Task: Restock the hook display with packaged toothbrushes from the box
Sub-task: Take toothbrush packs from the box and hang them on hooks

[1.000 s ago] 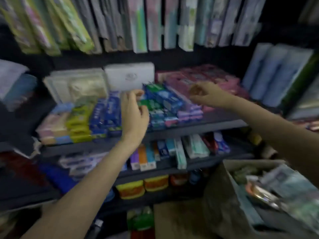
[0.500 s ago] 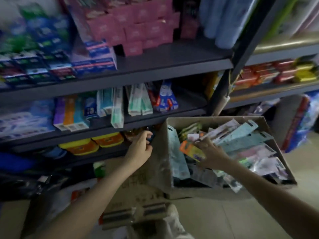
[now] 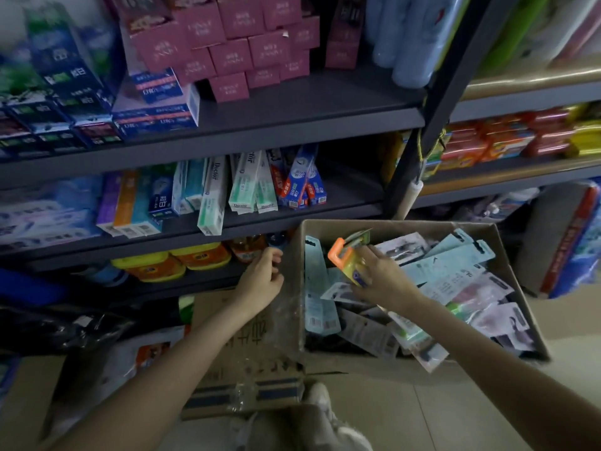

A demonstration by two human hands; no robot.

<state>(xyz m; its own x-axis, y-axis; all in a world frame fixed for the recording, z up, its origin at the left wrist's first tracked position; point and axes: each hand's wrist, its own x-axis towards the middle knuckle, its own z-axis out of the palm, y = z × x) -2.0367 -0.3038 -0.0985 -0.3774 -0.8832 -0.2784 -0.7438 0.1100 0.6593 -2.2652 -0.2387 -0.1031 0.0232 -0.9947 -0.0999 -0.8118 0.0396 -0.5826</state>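
Observation:
An open cardboard box (image 3: pixel 387 227) sits on the floor at the right, filled with several packaged toothbrushes (image 3: pixel 452 268) in pale blue, pink and grey cards. My right hand (image 3: pixel 385 281) is inside the box, shut on an orange and yellow toothbrush pack (image 3: pixel 346 258) lifted above the pile. My left hand (image 3: pixel 261 281) hovers just left of the box's left wall with its fingers loosely curled and nothing in it. The hook display is out of view.
Dark metal shelves (image 3: pixel 292 125) rise in front with toothpaste boxes (image 3: pixel 214 193), pink cartons (image 3: pixel 234 43) and yellow tubs (image 3: pixel 182 258). A flattened printed carton (image 3: pixel 247 362) lies under my left arm. A shelf upright (image 3: pixel 432 115) stands just behind the box.
My view dropped from the upper shelves to the box on the floor. My right hand went into the box and raised the orange pack; my left hand came down beside the box.

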